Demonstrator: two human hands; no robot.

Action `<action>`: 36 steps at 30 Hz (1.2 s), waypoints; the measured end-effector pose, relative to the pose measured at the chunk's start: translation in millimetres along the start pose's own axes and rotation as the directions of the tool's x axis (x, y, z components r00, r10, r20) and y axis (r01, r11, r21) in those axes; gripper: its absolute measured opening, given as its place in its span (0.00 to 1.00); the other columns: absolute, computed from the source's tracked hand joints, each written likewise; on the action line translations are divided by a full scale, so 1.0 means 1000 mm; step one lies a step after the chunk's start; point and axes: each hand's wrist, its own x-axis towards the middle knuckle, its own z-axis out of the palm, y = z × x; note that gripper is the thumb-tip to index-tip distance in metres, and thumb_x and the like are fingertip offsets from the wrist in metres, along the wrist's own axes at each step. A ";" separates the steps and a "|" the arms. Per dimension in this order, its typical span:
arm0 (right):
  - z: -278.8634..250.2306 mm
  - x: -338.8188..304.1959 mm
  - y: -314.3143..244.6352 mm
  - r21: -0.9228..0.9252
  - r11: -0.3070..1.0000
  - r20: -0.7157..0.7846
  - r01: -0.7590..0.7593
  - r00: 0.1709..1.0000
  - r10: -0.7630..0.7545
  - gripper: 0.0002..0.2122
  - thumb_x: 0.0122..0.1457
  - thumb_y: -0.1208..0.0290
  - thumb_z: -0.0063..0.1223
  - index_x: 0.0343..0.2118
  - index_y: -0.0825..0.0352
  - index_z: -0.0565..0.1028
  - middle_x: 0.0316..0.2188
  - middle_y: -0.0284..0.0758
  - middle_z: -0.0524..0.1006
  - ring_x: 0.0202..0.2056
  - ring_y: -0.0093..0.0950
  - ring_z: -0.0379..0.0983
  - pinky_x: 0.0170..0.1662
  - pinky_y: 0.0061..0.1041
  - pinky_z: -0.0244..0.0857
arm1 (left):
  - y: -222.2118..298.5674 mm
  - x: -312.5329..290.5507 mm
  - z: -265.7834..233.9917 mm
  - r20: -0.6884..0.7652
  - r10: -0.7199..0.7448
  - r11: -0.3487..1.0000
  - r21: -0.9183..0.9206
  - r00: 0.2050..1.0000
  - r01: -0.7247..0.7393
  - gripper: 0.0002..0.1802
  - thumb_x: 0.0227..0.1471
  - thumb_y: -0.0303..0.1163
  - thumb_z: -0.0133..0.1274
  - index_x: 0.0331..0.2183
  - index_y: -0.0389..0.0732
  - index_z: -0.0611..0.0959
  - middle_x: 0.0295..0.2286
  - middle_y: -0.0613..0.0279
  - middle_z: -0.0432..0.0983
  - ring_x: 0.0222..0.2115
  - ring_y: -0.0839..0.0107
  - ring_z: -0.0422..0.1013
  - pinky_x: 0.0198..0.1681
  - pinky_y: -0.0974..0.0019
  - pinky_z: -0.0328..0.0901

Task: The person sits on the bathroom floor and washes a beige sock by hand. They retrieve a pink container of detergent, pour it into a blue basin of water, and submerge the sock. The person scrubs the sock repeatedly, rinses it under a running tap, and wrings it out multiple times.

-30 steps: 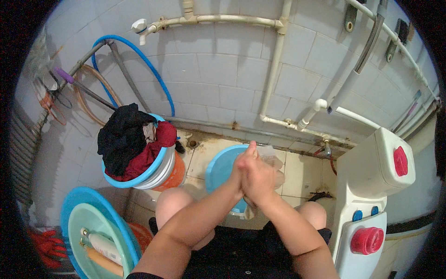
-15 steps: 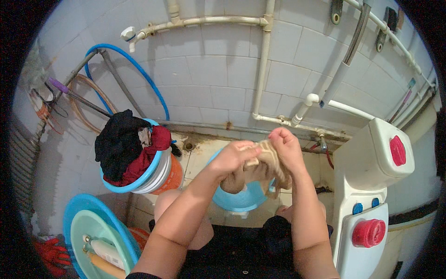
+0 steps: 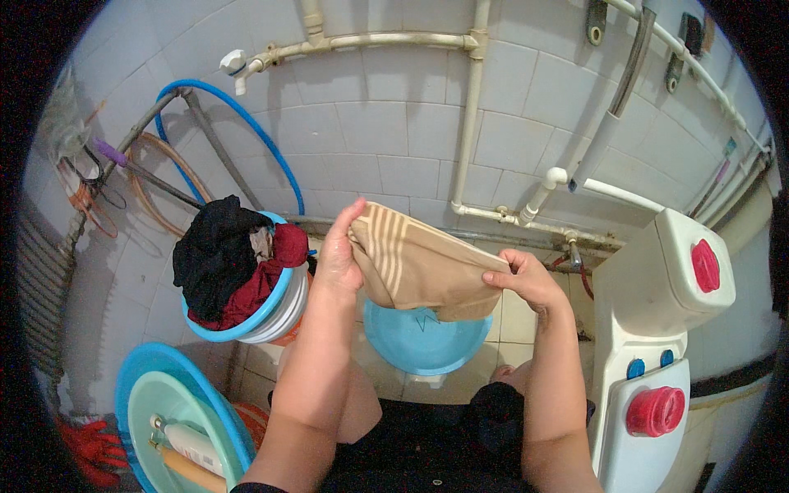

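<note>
A thin beige garment (image 3: 436, 271) with paler stripes near one end is stretched out between my two hands. Its exact kind I cannot make out. My left hand (image 3: 339, 251) grips the striped end, thumb pointing up and palm partly turned toward me. The opposite edge is pinched between thumb and fingers of my right hand (image 3: 530, 281), slightly lower. Directly beneath the cloth a light blue basin (image 3: 427, 349) stands on the tiled floor, its far part hidden by the garment.
On the left, a blue-rimmed bucket (image 3: 279, 316) is heaped with black and dark red clothes (image 3: 218, 255). Nearer are stacked basins (image 3: 136, 386) holding bottles. A white toilet (image 3: 625, 304) with pink-red lids stands at right. Pipes (image 3: 464, 123) and a blue hose (image 3: 255, 123) line the tiled wall.
The bunched garment has been spread out flat. My left hand has moved left and up to its striped end, while my right hand has shifted slightly right and down.
</note>
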 end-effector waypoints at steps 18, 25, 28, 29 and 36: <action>0.013 0.002 -0.002 0.898 0.439 -0.009 -0.014 0.999 0.052 0.16 0.57 0.59 0.47 0.39 0.67 0.69 0.41 0.39 0.72 0.40 0.31 0.71 0.43 0.32 0.66 | 0.000 0.001 -0.003 0.168 -0.167 0.985 0.063 0.972 0.159 0.20 0.47 0.42 0.52 0.36 0.35 0.77 0.34 0.56 0.75 0.35 0.67 0.71 0.41 0.62 0.66; 0.071 0.005 -0.029 0.752 0.542 -0.308 0.377 0.926 -0.217 0.11 0.62 0.62 0.37 0.35 0.66 0.66 0.38 0.41 0.73 0.38 0.31 0.70 0.43 0.30 0.65 | -0.070 0.003 0.005 0.357 -0.367 0.930 0.176 0.859 0.324 0.19 0.52 0.47 0.49 0.36 0.40 0.74 0.30 0.61 0.74 0.36 0.73 0.70 0.39 0.69 0.66; 0.116 -0.008 -0.023 0.007 0.922 -0.378 0.388 0.855 -0.356 0.07 0.54 0.68 0.51 0.29 0.65 0.66 0.30 0.38 0.72 0.33 0.28 0.70 0.34 0.27 0.63 | -0.101 0.010 0.003 0.301 -0.212 0.968 0.195 0.930 0.158 0.21 0.55 0.51 0.41 0.30 0.42 0.75 0.26 0.63 0.73 0.25 0.73 0.69 0.31 0.69 0.65; 0.126 -0.009 -0.023 -0.402 0.760 -0.287 0.510 0.718 -0.634 0.08 0.51 0.66 0.53 0.26 0.63 0.68 0.25 0.39 0.73 0.29 0.33 0.71 0.32 0.28 0.63 | -0.091 -0.007 0.027 0.214 -0.236 0.948 0.265 0.948 0.176 0.18 0.53 0.50 0.46 0.25 0.45 0.69 0.19 0.67 0.67 0.19 0.76 0.63 0.25 0.72 0.63; 0.123 0.005 -0.028 -0.619 0.658 -0.195 0.429 0.727 -0.658 0.11 0.53 0.65 0.50 0.19 0.64 0.67 0.16 0.38 0.71 0.21 0.36 0.69 0.25 0.31 0.62 | -0.114 -0.025 0.013 0.265 -0.193 0.979 -0.018 0.945 0.205 0.19 0.54 0.51 0.41 0.32 0.45 0.74 0.21 0.70 0.66 0.22 0.77 0.65 0.26 0.72 0.62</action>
